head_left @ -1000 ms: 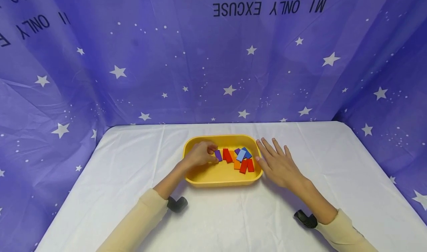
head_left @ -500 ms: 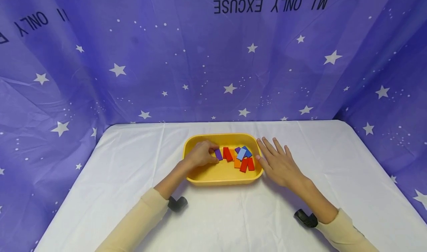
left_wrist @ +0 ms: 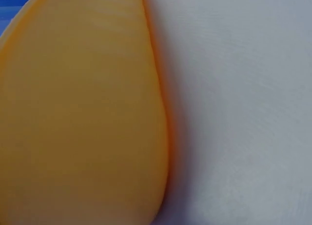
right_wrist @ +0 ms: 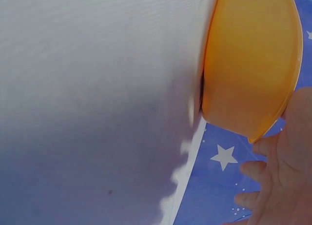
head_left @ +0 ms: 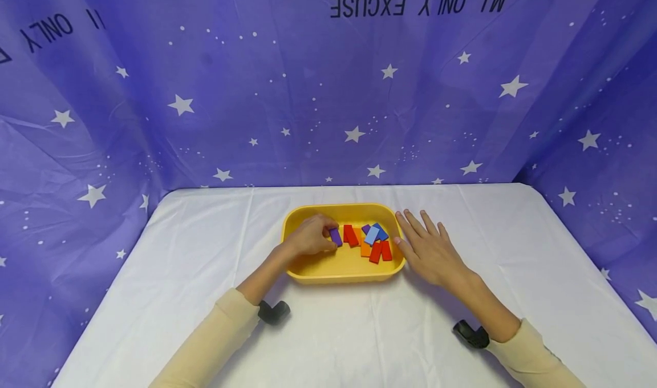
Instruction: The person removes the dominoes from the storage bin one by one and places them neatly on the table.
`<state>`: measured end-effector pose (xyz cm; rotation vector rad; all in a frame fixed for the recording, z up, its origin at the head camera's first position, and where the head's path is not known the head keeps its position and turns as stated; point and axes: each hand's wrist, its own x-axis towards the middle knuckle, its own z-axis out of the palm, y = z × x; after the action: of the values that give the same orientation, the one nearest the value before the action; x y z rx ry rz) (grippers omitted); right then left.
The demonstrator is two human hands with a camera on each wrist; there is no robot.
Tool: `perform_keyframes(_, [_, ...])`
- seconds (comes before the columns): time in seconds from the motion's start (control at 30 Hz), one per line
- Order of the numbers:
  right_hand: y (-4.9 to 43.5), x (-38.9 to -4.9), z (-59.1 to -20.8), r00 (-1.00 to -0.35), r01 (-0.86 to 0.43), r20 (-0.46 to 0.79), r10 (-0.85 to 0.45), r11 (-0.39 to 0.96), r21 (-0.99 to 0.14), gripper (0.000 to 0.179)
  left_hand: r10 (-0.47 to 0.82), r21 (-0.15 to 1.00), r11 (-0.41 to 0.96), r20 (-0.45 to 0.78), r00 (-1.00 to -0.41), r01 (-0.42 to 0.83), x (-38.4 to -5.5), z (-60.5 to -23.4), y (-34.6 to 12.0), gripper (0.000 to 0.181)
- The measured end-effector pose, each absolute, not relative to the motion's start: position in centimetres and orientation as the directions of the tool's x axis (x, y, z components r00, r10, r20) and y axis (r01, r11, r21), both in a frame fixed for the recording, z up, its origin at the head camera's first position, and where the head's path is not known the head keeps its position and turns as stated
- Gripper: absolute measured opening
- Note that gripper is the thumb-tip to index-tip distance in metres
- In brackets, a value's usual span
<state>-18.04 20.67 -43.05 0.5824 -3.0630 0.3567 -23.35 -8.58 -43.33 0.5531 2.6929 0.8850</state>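
Observation:
In the head view, my left hand [head_left: 311,237] reaches into the yellow tray [head_left: 328,277] and pinches a small purple tile [head_left: 336,237] between thumb and fingers, at the tile's two short ends. My right hand [head_left: 433,257] lies with straight, spread fingers against the tray's right end. To the right of the purple tile lie several loose tiles: red tiles [head_left: 351,236], a light blue tile [head_left: 372,236], a darker blue tile [head_left: 381,233] and orange tiles [head_left: 365,250]. In the right wrist view, fingers of the right hand [right_wrist: 287,166] touch the tray's rim. The left wrist view shows only the tray's outer wall [left_wrist: 83,112] and cloth.
The tray stands on a white cloth-covered table [head_left: 349,336]. Behind the table hangs a purple curtain [head_left: 308,91] with white stars and mirrored lettering. A black wrist camera [head_left: 274,312] sits at the left wrist, another black wrist camera [head_left: 471,335] at the right.
The head view has tilted slightly, so the curtain and tray appear a little higher. Both hands and the purple tile keep nearly the same places.

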Motion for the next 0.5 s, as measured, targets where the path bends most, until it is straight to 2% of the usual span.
perform_keyframes(0.5, [20.6,-18.1,-43.1,-0.935,-0.352,0.041,-0.351,0.914,-0.2,0.066,0.525,0.776,0.544,-0.019,-0.851,0.318,-22.9,-41.7,-10.6,0.049])
